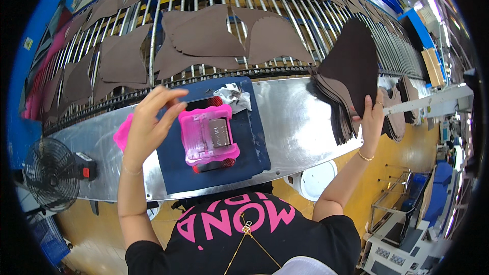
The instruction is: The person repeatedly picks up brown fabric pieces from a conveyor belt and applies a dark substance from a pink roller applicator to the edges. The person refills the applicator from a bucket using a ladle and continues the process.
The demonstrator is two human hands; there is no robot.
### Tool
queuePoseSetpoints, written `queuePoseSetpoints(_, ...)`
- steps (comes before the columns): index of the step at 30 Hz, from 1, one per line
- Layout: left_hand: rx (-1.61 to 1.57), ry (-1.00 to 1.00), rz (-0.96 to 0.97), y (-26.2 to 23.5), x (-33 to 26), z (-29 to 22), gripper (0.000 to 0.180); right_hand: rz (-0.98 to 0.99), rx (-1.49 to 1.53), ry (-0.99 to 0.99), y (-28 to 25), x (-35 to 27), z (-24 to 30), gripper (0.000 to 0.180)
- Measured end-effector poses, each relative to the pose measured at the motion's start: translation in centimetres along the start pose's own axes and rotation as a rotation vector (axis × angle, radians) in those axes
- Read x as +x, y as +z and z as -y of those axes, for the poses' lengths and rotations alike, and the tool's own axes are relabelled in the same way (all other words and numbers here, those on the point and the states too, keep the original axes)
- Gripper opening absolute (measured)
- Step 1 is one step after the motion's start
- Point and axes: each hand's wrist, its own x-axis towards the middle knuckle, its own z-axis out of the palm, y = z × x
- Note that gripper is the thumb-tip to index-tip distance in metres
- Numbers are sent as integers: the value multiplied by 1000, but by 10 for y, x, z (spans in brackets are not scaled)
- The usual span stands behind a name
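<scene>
My right hand (373, 122) grips a dark brown cut sheet piece (356, 53) with a rounded top, thumb on its face. The piece stands tilted over a stack of similar brown pieces (333, 104) at the right of the metal table. My left hand (157, 114) is raised just left of a bright pink plastic tray, its fingers bent but apart, holding nothing. The pink tray (196, 137) has a wavy rim and holds a small metal block (219, 131). It rests on a dark blue mat (239, 165), with a crumpled white wad (233, 97) behind it.
Beyond the metal table (285, 117) runs a roller conveyor (153, 56) carrying several brown cut pieces (209, 30). A black fan (51, 173) stands at the left end. More stacked pieces (395, 114) lie at the right, by a pale bar (428, 102). A white round stool (318, 181) is below.
</scene>
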Motion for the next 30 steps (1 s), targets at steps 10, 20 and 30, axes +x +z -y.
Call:
queuePoseSetpoints(10,-708,-304,14,-24,1,10,25,603,972,-299,89,-50,133,28)
queuePoseSetpoints(20,-98,-258,-404,-126,-99,16,13,594,478,-788,167,-92,157,16)
queuePoseSetpoints(30,-114,-415,-83,-59,-70,6,8,526,239,-817,127,-79,100,21)
